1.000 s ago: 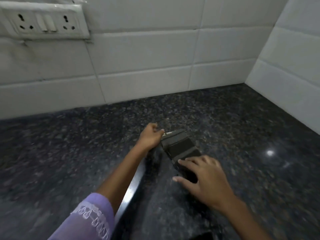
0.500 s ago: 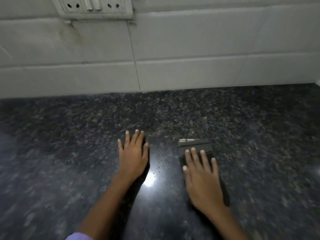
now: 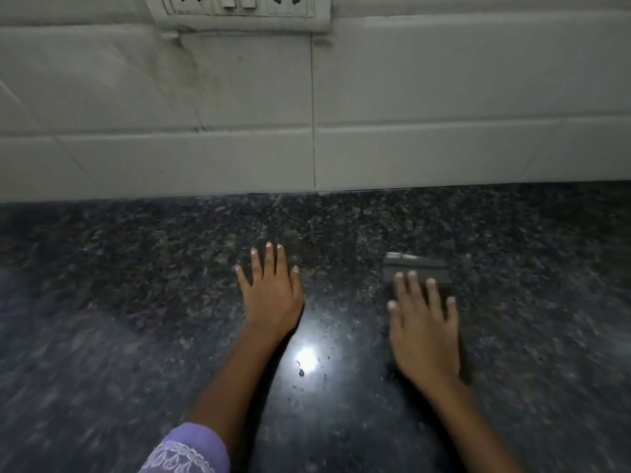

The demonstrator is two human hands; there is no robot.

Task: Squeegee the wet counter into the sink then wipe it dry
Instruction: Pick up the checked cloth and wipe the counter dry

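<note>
Flat grip on both sides, nothing curled: right hand lay palm-down with straight fingers pressing on a dark flat pad, probably the wiping cloth or a small squeegee block, cannot tell which. Nothing was pinched or wrapped, only pressed from above. Left hand was spread flat on the bare desk, fingers straight and apart, holding nothing, well apart from the pad.

Head view, only one: the dark speckled granite desk filled the lower half, and the white tiled wall stood behind it. A socket panel sat at the top edge of the wall. The pad sat on the desk right of centre, between the right hand and the wall, nearer the hand. A lamp glare showed on the polished stone between the two forearms, with a few small dark specks or droplets around it. A purple sleeve with lace trim covered the left forearm at the bottom edge. Edges of the frame were motion-blurred.

Progress, as a judgement: no sink in view, no standing puddle visible, only scattered specks near the glare. That looked like the squeegee part was likely done or nearly so, and the wipe-dry pass was under way with the right hand. Left to do: cover the remaining desk, especially the patch around the glare and the strip along the wall. Wetness elsewhere could not be judged through the blur.
</note>
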